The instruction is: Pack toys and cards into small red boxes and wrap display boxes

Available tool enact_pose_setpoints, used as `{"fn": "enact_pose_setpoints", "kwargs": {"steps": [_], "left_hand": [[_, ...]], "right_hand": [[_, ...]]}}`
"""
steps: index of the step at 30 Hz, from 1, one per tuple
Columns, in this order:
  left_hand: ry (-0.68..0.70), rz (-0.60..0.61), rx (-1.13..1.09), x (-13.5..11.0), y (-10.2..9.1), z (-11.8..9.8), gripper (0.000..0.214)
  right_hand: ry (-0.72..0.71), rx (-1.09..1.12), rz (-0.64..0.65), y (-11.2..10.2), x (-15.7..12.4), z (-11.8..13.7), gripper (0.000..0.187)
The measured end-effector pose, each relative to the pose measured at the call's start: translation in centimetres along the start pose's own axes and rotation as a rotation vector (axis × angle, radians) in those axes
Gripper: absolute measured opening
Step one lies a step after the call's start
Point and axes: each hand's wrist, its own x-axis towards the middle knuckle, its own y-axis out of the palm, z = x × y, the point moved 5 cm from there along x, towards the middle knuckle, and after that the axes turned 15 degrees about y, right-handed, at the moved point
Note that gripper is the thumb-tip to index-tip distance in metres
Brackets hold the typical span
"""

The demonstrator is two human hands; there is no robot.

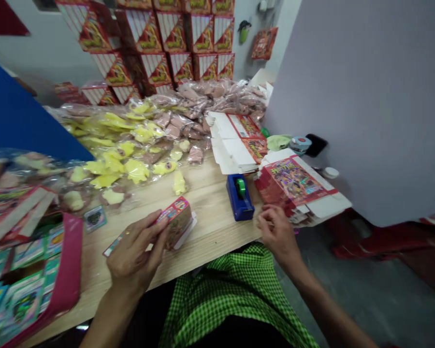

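Observation:
My left hand (139,246) is closed around a small printed carton (181,222), low over the front of the wooden table. The carton has a shiny red printed side, a brown side and a white flap sticking out at its right end. A blue tape dispenser (240,198) with a green roll stands to the right of the carton. Just right of the dispenser, my right hand (277,232) has its thumb and fingers pinched together. Whatever is between those fingertips, if anything, is too small to make out. Part of a flat card (112,246) shows beside my left hand.
Flat printed cartons (300,181) lie at the right, with more blanks (235,145) behind. Bagged yellow pieces (137,169) and brown pieces (188,121) cover the back. A pink bin (74,261) of cards stands left. Stacked red boxes (152,67) line the wall.

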Motion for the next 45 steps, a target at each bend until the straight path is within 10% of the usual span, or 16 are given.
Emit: {"fn": "enact_pose_setpoints", "kwargs": {"steps": [7,12,35,39,45], "left_hand": [[-0.016,0.015,-0.017,0.6,-0.2,-0.5,0.022],[-0.054,-0.012,-0.013,0.3,-0.3,-0.4,0.018],[-0.37,0.372,-0.378,5.2,1.1,2.5,0.009],[-0.445,0.206,-0.285,4.2,-0.6,3.6,0.012],[-0.979,-0.12,-0.32,-4.2,-0.9,5.0,0.042]], "right_hand": [[-0.173,0.227,0.667,6.6,-4.2,8.8,0.023],[-0.101,0.359,0.93,12.6,-4.8,12.8,0.066],[0.11,0.491,0.815,15.6,-4.1,10.9,0.096],[0.032,0.102,0.695,15.3,-2.1,10.0,0.076],[-0.267,-0.647,0.291,15.7,6.5,13.8,0.044]]}}
